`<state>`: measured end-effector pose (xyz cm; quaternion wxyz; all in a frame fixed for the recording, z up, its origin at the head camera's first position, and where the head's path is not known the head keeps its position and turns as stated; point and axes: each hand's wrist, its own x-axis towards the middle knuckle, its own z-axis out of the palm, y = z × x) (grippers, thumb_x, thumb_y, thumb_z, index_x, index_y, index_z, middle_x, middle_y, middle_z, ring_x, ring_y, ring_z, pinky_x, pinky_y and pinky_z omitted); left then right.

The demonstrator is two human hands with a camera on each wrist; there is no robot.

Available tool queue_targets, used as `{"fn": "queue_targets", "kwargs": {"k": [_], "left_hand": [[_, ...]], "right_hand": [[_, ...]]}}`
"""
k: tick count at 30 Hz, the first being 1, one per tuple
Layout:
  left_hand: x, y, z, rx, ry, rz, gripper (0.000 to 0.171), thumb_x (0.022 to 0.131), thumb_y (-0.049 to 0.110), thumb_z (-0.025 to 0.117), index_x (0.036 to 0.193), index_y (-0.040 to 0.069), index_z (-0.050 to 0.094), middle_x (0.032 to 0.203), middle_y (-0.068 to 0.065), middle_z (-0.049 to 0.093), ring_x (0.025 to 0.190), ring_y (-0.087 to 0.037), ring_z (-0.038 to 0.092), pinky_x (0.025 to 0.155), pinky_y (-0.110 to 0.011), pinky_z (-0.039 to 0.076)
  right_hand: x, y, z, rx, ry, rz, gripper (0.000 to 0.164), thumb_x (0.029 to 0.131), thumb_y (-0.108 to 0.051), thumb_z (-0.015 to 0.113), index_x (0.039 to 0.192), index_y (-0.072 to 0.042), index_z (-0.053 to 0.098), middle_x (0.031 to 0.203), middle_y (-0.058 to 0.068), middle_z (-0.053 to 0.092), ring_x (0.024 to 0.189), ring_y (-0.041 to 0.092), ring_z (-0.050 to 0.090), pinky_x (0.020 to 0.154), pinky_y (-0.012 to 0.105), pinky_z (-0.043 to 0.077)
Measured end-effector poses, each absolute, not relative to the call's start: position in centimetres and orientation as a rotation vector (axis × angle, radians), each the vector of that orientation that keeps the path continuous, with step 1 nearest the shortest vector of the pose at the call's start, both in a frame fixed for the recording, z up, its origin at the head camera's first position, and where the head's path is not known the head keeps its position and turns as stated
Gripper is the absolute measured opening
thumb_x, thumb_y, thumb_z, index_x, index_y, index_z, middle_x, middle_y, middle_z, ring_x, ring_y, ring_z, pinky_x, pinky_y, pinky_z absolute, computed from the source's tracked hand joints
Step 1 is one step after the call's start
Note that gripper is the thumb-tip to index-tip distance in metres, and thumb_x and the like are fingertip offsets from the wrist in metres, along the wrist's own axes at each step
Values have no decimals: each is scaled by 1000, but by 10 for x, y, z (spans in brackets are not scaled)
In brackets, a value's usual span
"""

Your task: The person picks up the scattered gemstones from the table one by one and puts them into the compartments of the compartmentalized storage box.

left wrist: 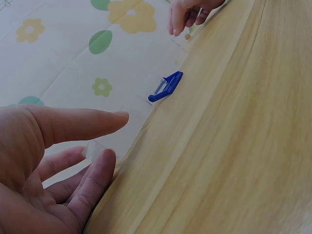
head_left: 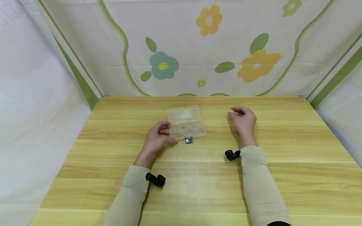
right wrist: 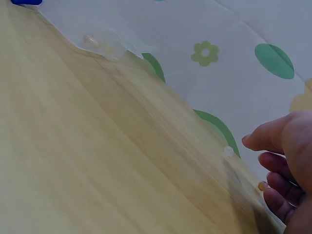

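A clear plastic compartment box [head_left: 187, 130] lies on the table with its lid [head_left: 183, 115] raised open at the back. At its front edge is a blue latch [head_left: 189, 140], also visible as a blue piece [left wrist: 166, 87] in the left wrist view. My left hand [head_left: 158, 138] holds the box's left end, thumb at the front corner and fingers behind. To the right, my right hand [head_left: 244, 121] hovers over the table, thumb and index finger apart. Near its fingertips sit a small clear bead [right wrist: 228, 151] and an amber bead [right wrist: 263, 185]. Small pieces lie in some compartments.
The light wooden table [head_left: 195, 188] ends at a hanging cloth [head_left: 186, 40] printed with flowers. White cloth [head_left: 34, 119] hangs on the left side too. Black wrist cameras [head_left: 156, 180] sit on both sleeves.
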<state>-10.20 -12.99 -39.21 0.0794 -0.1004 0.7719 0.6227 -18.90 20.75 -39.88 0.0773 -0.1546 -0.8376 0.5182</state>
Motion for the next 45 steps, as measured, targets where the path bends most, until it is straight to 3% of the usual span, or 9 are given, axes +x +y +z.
{"fn": "queue_targets", "kwargs": {"k": [6, 14, 29, 42, 45], "left_hand": [[-102, -129, -393, -297, 2307, 1870, 74, 76, -2, 92, 142, 17, 64, 144, -6, 63, 121, -26, 58, 103, -40, 45], [-102, -132, -393, -271, 2316, 1848, 74, 78, 0, 92, 144, 17, 63, 145, -6, 63, 121, -27, 58, 102, -40, 46], [-102, -135, -392, -293, 2326, 1832, 73, 78, 0, 92, 143, 18, 64, 146, -6, 63, 122, -27, 58, 103, -41, 45], [-103, -132, -393, -292, 2313, 1854, 73, 77, 0, 93, 142, 17, 64, 145, -6, 63, 121, -27, 58, 104, -41, 45], [-103, -132, -393, -293, 2311, 1855, 73, 77, 0, 92, 142, 18, 64, 145, -6, 63, 121, -27, 58, 104, -41, 45]], "right_hand": [[-192, 214, -400, -479, -2507, 1551, 36, 99, -27, 77, 132, -12, 75, 141, 7, 65, 129, 23, 56, 106, 34, 48], [-195, 212, -404, -478, -2519, 1567, 38, 100, -28, 78, 134, -12, 74, 139, 8, 67, 123, 22, 61, 105, 34, 52], [-210, 203, -408, -381, -2642, 1384, 36, 99, -28, 78, 128, -7, 77, 128, 17, 72, 118, 36, 66, 107, 49, 51], [-218, 197, -409, -444, -2645, 1352, 31, 100, -29, 78, 124, -10, 80, 123, 15, 74, 116, 33, 66, 106, 49, 51], [-218, 198, -411, -423, -2636, 1312, 28, 100, -28, 78, 121, -10, 81, 120, 15, 72, 121, 34, 60, 109, 49, 47]]}}
